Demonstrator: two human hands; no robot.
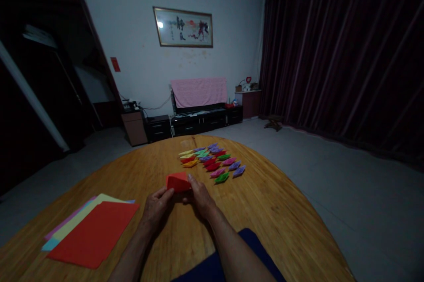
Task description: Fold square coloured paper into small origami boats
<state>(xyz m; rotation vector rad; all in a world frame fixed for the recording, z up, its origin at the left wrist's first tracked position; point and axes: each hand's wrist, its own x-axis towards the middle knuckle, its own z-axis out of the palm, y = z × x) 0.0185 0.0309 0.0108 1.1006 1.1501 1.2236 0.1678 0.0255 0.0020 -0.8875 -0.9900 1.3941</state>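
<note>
Red folded paper (178, 182), lower edge hidden by both hands.

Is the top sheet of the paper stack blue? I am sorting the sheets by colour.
No, the top sheet of the stack at the left of the table is red; blue shows only at an edge underneath.

Paper sheets (94, 233), folded pieces (213, 161), framed picture (183, 27).
</note>
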